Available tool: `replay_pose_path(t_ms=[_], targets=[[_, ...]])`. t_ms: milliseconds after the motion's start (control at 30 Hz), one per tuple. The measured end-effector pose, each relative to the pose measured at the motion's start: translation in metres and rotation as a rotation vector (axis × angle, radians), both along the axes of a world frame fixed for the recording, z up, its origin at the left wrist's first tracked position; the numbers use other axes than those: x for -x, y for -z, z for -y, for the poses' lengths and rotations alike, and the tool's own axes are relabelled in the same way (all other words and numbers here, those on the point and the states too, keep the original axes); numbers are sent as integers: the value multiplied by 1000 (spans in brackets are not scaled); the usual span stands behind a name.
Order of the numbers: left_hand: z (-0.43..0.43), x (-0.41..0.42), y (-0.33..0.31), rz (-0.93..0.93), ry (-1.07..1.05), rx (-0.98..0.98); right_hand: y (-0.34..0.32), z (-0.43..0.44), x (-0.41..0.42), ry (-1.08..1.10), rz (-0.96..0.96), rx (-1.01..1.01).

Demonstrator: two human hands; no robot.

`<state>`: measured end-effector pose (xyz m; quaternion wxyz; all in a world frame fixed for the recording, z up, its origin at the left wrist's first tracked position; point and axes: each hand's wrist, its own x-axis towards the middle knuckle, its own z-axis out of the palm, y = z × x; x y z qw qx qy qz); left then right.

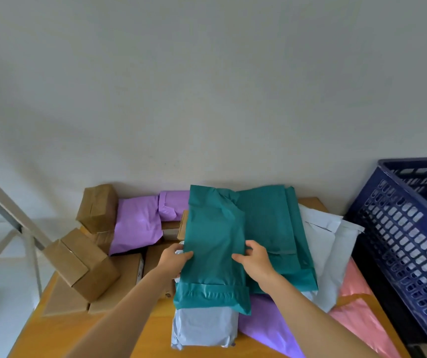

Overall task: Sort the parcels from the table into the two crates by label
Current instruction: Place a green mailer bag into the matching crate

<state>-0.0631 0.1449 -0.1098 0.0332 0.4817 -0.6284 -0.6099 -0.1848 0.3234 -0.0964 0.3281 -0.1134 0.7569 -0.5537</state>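
Note:
A teal mailer bag [213, 241] lies on top of the parcel pile in the middle of the wooden table [153, 332]. My left hand [173, 259] grips its left edge, and my right hand [255, 262] pinches its right side. A second teal bag [282, 233] lies beside it on the right, partly under my right hand. Beneath the held bag sits a grey-white bag [204, 329]. No label shows on the teal bag's upper face. A dark blue crate [413, 228] stands at the right; only this one crate is in view.
Brown cardboard boxes [83, 267] are stacked at the left, one [98, 206] at the back. Purple bags [140, 223] lie behind, another purple bag [271, 324] in front. White bags [328, 244] and pink bags [362, 313] lie toward the crate. A metal frame [6, 210] stands left.

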Motion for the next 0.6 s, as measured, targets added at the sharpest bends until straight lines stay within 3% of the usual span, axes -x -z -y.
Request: replay_pose_path(t_ms=[133,367,600], targets=[[-13,-15,-10,-48,-27,28,-14,-20,-7,-25,-18,50],[-49,-46,-70,-319,31,32,-50,-59,-30,-71,-94,159],[-78,-77,-119,-261,87,249,-84,-96,-45,-98,-32,266]])
